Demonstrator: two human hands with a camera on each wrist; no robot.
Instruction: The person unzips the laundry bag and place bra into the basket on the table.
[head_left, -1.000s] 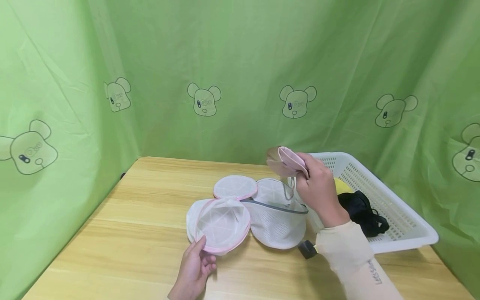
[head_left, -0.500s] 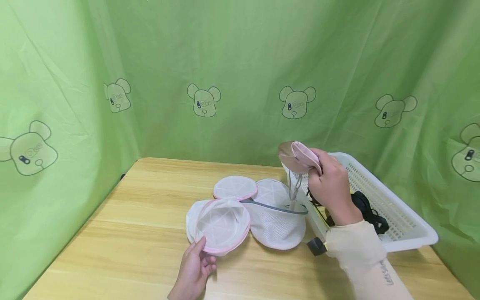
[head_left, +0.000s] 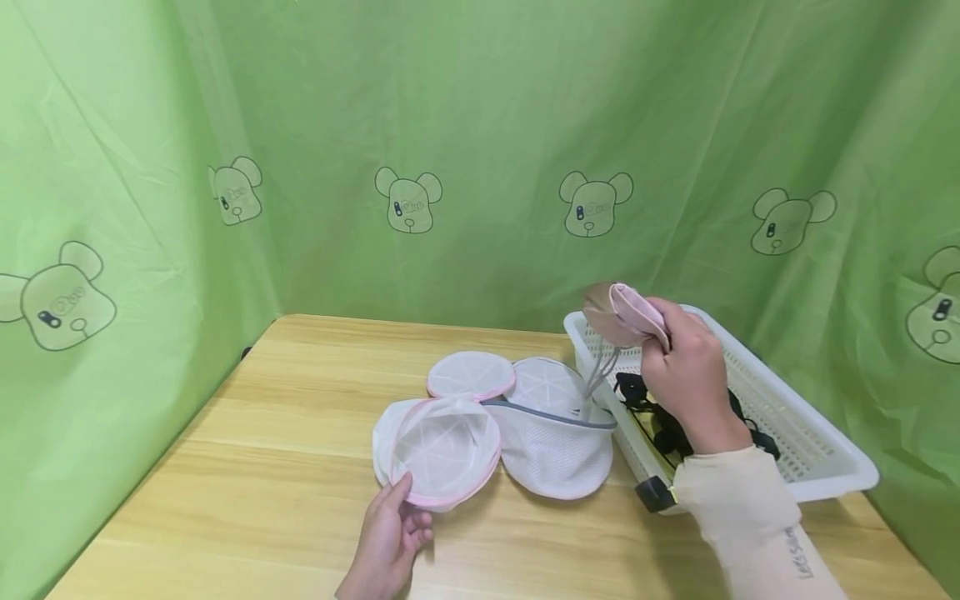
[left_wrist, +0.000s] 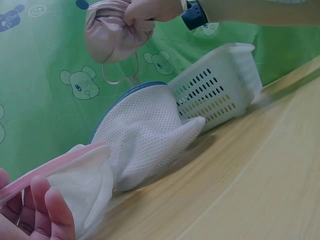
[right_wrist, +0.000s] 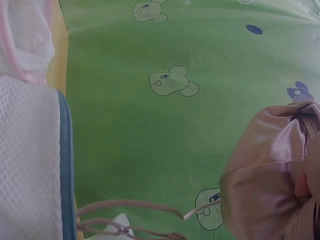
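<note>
My left hand (head_left: pixel 386 533) pinches the pink rim of a white mesh laundry bag (head_left: pixel 446 454), thumb on top and the other fingers bent below. This bag's round lid (head_left: pixel 471 373) is folded back. Beside it stands a second mesh laundry bag (head_left: pixel 557 450) with a grey zip edge, its mouth gaping. Above and right of that bag, my right hand (head_left: pixel 686 367) grips a folded shiny pink bra (head_left: pixel 628 317). Its thin straps (right_wrist: pixel 130 205) hang down to the mouth of the grey-edged bag; their lower ends are hidden.
At the right of the wooden table (head_left: pixel 270 467) stands a white slotted basket (head_left: pixel 817 467). Black and yellow items (head_left: pixel 652 408) lie in it, partly hidden by my right arm. A green curtain (head_left: pixel 480 100) surrounds the table's back and sides.
My right hand has moved to the right with the pink bra, from over the grey-edged bag toward the basket. The straps trail behind. My left hand and both bags stay put.
</note>
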